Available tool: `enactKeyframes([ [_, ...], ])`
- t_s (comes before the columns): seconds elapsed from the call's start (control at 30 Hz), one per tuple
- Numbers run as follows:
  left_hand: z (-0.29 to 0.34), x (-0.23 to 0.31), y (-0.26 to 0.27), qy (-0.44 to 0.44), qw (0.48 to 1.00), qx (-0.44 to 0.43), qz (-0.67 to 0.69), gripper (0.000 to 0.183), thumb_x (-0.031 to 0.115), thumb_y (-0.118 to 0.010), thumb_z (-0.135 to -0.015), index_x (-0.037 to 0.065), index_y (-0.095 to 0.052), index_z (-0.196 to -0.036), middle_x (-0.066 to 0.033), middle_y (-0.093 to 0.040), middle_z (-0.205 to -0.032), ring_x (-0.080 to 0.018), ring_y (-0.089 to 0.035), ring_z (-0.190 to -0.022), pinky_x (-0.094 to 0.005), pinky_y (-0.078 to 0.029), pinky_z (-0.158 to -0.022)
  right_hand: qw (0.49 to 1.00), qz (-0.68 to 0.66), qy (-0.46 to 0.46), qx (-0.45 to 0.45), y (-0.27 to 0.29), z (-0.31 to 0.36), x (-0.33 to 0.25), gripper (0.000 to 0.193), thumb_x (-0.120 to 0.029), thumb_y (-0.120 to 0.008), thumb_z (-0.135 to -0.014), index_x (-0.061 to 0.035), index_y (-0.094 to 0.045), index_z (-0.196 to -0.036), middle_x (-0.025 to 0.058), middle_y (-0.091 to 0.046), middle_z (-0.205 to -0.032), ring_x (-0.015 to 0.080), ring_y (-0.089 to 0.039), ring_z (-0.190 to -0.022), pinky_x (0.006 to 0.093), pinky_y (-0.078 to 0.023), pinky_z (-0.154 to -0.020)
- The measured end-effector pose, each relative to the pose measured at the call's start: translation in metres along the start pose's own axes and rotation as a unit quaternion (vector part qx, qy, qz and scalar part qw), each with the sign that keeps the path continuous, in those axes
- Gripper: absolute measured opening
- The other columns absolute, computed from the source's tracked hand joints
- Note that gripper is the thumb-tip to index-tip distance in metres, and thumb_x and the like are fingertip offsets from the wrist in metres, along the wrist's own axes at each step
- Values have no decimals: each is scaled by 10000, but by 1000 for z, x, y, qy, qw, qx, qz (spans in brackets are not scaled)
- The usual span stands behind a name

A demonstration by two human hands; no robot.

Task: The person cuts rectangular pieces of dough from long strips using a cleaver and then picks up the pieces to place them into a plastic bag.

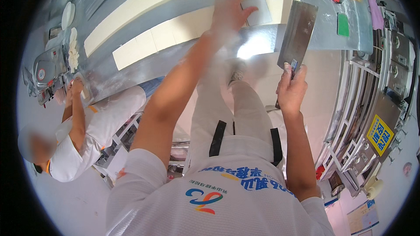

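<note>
A cleaver (299, 30) stood out ahead of the person's right hand (292, 89), whose fingers were closed around its handle. Its blade was broad, rectangular and dull grey, smeared with paler streaks, and it tilted slightly to the right. The left hand (228, 8) had its thumb spread away from bent fingers, with the thumb over a flat, pale grey rectangular plate (262, 14); whether it pressed down, I cannot tell.

Under and to both sides of the left hand ran a near strip of dough (165, 34), cream-coloured, flat and matte, with straight edges. Thin crosswise lines marked it into blocks to the left of that hand. Beyond the left hand lay a longer far strip (131, 14), similarly pale and smooth. Both sat on a grey metal table (330, 37), dusted white in places. A green rectangular object (343, 24) lay ahead and right of the right hand.
</note>
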State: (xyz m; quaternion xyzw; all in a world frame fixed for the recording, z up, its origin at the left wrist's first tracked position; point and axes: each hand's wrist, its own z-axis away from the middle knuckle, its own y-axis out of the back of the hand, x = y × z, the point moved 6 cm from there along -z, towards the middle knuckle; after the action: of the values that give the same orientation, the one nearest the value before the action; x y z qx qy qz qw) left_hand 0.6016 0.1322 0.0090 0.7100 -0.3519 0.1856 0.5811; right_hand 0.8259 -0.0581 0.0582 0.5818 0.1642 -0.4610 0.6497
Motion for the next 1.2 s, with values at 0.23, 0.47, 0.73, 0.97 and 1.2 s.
enactKeyframes([
  [0.23,16,11,-3,-95,994,-51,-1,883,418,-954,-737,120,-584,-1481,-142,-596,-1472,-377,-504,-1395,-531,-369,-1201,1000,-24,11,-6,-2,-4,7,203,-143,-610,-1107,-6,-462,-1080,222,-649,-735,416,-692,-647,439,-514,-585],
  [0.47,16,2,-4,-87,994,-56,27,854,375,-952,-740,122,-591,-1472,-146,-601,-1476,-384,-516,-1392,-521,-397,-1196,999,-20,22,-15,-4,-5,6,203,-139,-608,-1106,-10,-457,-1062,226,-636,-733,437,-681,-650,448,-505,-580],
  [0.73,16,0,-3,-84,994,-60,47,823,319,-952,-743,119,-598,-1458,-144,-604,-1480,-391,-518,-1388,-511,-402,-1207,998,29,44,-34,-5,-14,-15,199,-133,-602,-1102,-7,-455,-1058,240,-628,-740,468,-669,-673,477,-506,-593],
  [0.97,15,0,-1,-81,993,-59,65,819,306,-959,-732,92,-613,-1443,-148,-619,-1470,-386,-531,-1378,-492,-428,-1194,993,72,82,-47,-8,-25,-35,196,-128,-583,-1105,7,-443,-1075,256,-617,-717,494,-649,-654,514,-476,-567],
  [1.2,15,1,0,-87,992,-58,63,809,282,-957,-725,85,-623,-1435,-144,-622,-1472,-383,-534,-1383,-491,-429,-1201,985,107,114,-69,-10,-39,-44,192,-111,-580,-1101,23,-443,-1086,299,-628,-732,533,-645,-691,553,-472,-592],
])
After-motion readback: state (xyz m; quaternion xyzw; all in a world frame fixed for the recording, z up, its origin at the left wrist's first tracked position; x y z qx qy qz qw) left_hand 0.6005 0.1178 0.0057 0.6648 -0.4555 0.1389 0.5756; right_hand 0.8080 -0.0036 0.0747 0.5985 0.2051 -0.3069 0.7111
